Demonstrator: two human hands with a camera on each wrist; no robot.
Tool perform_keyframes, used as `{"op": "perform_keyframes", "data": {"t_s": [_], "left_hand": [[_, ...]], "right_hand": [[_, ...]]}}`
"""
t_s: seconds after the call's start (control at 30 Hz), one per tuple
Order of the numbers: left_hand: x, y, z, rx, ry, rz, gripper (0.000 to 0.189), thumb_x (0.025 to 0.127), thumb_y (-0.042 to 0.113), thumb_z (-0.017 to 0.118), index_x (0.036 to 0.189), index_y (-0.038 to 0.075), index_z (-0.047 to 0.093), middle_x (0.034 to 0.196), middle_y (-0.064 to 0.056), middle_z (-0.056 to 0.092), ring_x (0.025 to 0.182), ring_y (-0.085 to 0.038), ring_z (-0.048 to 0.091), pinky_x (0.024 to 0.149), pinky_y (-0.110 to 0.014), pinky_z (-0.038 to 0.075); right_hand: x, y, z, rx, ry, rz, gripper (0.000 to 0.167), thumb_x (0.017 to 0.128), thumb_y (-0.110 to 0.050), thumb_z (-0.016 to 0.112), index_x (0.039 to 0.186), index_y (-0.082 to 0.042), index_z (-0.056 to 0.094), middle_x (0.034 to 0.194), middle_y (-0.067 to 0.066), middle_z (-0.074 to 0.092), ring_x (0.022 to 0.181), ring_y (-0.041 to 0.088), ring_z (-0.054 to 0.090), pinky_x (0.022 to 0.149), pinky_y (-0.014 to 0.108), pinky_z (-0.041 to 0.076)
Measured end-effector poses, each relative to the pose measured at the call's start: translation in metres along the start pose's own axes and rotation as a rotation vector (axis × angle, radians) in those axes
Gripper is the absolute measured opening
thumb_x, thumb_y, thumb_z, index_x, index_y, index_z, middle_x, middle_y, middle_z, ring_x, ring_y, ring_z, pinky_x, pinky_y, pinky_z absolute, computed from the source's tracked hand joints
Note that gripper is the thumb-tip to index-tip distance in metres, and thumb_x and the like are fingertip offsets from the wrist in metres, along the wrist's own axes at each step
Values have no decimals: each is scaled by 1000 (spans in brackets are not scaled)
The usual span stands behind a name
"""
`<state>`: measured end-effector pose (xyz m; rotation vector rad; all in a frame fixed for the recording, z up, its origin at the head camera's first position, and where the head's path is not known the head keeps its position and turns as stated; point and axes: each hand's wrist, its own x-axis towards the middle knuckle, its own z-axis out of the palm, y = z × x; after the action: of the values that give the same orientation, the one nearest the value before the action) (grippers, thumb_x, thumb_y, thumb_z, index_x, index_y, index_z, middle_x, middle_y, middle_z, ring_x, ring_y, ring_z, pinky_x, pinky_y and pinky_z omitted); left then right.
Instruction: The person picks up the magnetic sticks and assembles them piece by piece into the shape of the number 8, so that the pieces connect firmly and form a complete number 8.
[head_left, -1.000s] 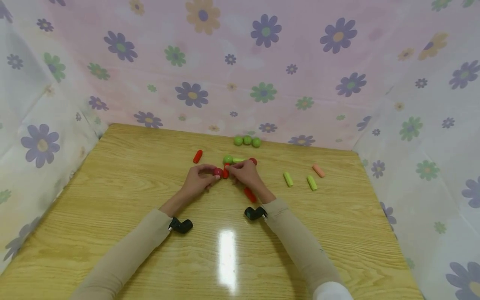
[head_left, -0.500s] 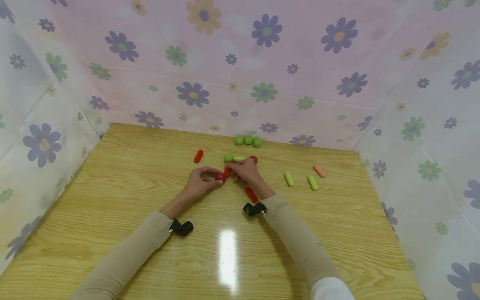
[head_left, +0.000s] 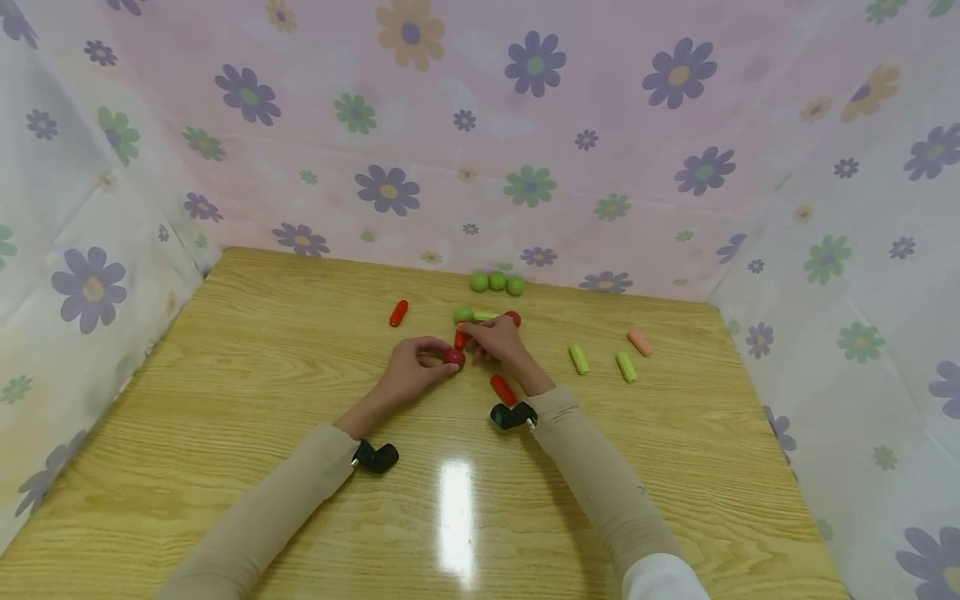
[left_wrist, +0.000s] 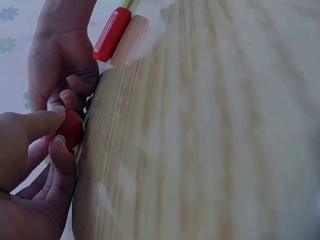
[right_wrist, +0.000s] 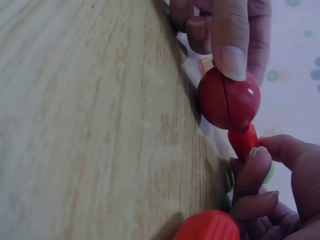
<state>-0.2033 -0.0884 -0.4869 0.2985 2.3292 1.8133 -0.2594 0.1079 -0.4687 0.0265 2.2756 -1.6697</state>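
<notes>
A glossy, dark red ball [head_left: 453,358], round and scored by one thin dark seam, is pinched between the thumb and fingers of the left hand [head_left: 412,368], which are parted only by the ball's width. By the thumb and fingers of the right hand [head_left: 501,340], a short bright red stick [head_left: 461,339] is pinched, with the remaining fingers curled beneath. Ball and stick are held end to end near the middle of the counter [head_left: 300,367], and the ball is touched by the stick's near end.

Just beyond the held stick, a smooth green ball [head_left: 463,315] is joined at its right to a slim yellow-green stick [head_left: 486,317], partly covered by the right hand; at the far right of that line, a second red ball [head_left: 513,318] is seen. Whether the green ball is touched by the held stick cannot be told.

Farther back, three round green balls [head_left: 497,281] are lined up in a row. A loose red stick [head_left: 399,313] is set to the left, and a grooved red stick [head_left: 502,390] just nearer than the right hand. To the right, two ridged yellow-green sticks [head_left: 578,359] and a salmon-orange stick [head_left: 640,342] are laid on the pale wood grain.
</notes>
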Motion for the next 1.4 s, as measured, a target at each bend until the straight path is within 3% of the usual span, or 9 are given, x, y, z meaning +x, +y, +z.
{"op": "perform_keyframes", "data": {"t_s": [0.1, 0.47, 0.67, 0.9, 1.03, 1.13, 1.4], "left_hand": [[5, -3, 2, 44, 9, 29, 30, 90, 17, 80, 117, 5, 72, 111, -12, 72, 79, -17, 71, 64, -28, 55], [10, -2, 4, 35, 9, 45, 29, 91, 18, 79, 115, 2, 71, 109, -16, 70, 69, -17, 64, 55, -25, 51], [12, -2, 6, 48, 15, 45, 28, 92, 17, 78, 115, 3, 70, 110, -15, 69, 65, -16, 63, 52, -26, 50], [15, -2, 5, 37, 22, 32, 28, 92, 16, 78, 115, 4, 69, 112, -14, 69, 71, -16, 66, 58, -26, 52], [17, -3, 4, 35, 22, 24, 29, 92, 17, 78, 117, 5, 68, 113, -13, 69, 75, -18, 66, 60, -26, 52], [17, -2, 3, 34, 16, 11, 31, 93, 18, 77, 119, 5, 68, 114, -12, 68, 75, -18, 65, 59, -26, 50], [16, -4, 4, -7, 4, -13, 34, 95, 15, 74, 124, 2, 65, 119, -16, 66, 71, -13, 62, 56, -24, 49]], "right_hand": [[2, 1, -1, -27, 20, -23, 38, 94, -34, 73, 74, -3, 76, 61, 1, 65, 47, 12, 55, 49, 23, 44], [5, 6, -1, -40, 26, -38, 39, 95, -36, 73, 73, -4, 75, 59, 0, 65, 47, 11, 56, 48, 23, 41], [3, 5, -8, -33, -69, -53, 36, 100, -32, 67, 89, 1, 76, 71, 3, 69, 54, 12, 59, 53, 22, 46], [-16, -14, -34, -303, -220, -157, 35, 106, -23, 55, 121, 4, 70, 98, 18, 73, 76, 23, 67, 65, 28, 53], [-32, -23, -52, -417, -252, -241, 38, 106, -24, 54, 125, 7, 67, 105, 24, 71, 84, 35, 69, 70, 36, 57], [-46, -24, -63, -469, -274, -256, 38, 106, -23, 55, 127, 6, 65, 106, 23, 71, 85, 39, 68, 70, 39, 57], [-86, 3, -65, -618, -306, -212, 38, 96, -22, 73, 124, 3, 67, 106, 10, 70, 92, 20, 65, 81, 36, 54]]}}
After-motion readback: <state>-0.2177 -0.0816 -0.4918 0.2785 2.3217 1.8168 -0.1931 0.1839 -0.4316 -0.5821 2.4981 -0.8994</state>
